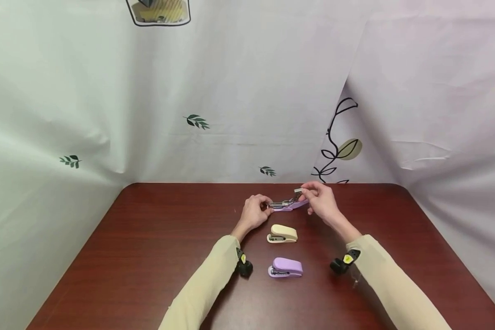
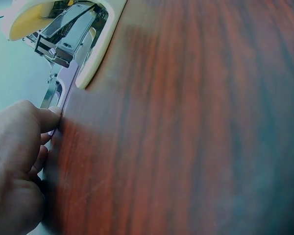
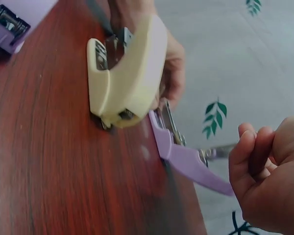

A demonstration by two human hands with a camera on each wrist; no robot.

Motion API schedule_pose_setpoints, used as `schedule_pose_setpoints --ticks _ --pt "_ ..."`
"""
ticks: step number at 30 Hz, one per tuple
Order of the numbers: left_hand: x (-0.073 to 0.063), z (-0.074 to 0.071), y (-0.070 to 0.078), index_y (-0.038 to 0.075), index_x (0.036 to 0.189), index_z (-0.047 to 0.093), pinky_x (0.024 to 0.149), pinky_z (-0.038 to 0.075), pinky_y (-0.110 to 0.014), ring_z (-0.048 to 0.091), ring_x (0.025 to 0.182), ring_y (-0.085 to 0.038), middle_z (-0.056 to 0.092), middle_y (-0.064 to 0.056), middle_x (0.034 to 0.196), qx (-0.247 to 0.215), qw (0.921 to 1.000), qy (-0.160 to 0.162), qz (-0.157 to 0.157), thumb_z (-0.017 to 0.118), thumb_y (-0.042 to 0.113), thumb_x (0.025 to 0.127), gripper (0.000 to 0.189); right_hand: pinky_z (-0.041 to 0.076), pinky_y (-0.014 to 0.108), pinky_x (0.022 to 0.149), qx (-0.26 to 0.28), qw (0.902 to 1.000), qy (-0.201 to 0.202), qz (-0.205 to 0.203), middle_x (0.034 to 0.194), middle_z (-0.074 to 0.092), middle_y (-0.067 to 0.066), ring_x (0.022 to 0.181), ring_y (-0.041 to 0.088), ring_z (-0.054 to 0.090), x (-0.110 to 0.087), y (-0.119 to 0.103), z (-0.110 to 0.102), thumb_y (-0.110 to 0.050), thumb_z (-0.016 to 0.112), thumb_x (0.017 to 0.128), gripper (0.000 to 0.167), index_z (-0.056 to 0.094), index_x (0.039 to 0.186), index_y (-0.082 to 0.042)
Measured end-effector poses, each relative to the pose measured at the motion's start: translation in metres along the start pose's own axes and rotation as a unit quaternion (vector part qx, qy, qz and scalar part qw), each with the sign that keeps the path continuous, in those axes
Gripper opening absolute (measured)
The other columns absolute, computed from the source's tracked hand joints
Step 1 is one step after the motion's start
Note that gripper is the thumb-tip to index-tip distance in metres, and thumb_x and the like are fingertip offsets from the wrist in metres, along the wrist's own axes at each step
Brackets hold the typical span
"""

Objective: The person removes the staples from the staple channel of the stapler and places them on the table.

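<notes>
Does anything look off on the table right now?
Only the far purple stapler stands out: its top is swung back, baring the metal inside, while the yellow stapler and near purple stapler have their tops folded over. I see nothing spilled.

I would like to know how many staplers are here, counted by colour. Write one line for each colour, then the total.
Light purple plastic: 2 (closed stapler nearest the head camera; opened stapler held at one end by the left hand)
Pale yellow plastic: 1 (closed yellow stapler, between those two)
Total: 3
</notes>
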State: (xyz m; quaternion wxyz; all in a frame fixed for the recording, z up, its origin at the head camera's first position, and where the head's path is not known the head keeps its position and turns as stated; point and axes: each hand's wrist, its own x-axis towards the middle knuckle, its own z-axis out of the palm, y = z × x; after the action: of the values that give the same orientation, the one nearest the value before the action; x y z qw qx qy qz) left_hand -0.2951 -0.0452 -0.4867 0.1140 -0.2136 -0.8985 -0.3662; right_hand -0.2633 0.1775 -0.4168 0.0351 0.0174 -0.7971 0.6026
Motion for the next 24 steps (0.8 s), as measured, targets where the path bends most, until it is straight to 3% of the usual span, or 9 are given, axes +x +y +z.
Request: schedule_pose_setpoints --ticks 18,24 --pt "-0.001 0.001 -0.002 0.011 0.093 0.074 0.075 0.041 -0.034 0.053 0.082 -0.019 0.064 0.000 0.089 0.003 0.9999 -0.007 -0.014 0.079 0.012 0.083 0.011 0.045 0.025 0.043 0.030 0.9981 0.037 0.041 0.072 0.068 0.006 0.041 0.010 0.046 -0.005 0.022 -0.034 -0.005 0.057 0.101 0.023 0.054 0.118 0.010" --pt "-0.001 0.000 -0.001 0.011 0.093 0.074 0.074 0.042 -0.034 0.053 0.082 -0.018 0.064 0.000 0.089 -0.001 0.9999 -0.006 -0.013 0.079 0.013 0.083 0.011 0.045 0.024 0.044 0.035 0.9971 0.040 0.055 0.072 0.069 0.006 0.042 0.010 0.045 -0.007 0.027 -0.041 -0.005 0.056 0.101 0.024 0.053 0.120 0.010"
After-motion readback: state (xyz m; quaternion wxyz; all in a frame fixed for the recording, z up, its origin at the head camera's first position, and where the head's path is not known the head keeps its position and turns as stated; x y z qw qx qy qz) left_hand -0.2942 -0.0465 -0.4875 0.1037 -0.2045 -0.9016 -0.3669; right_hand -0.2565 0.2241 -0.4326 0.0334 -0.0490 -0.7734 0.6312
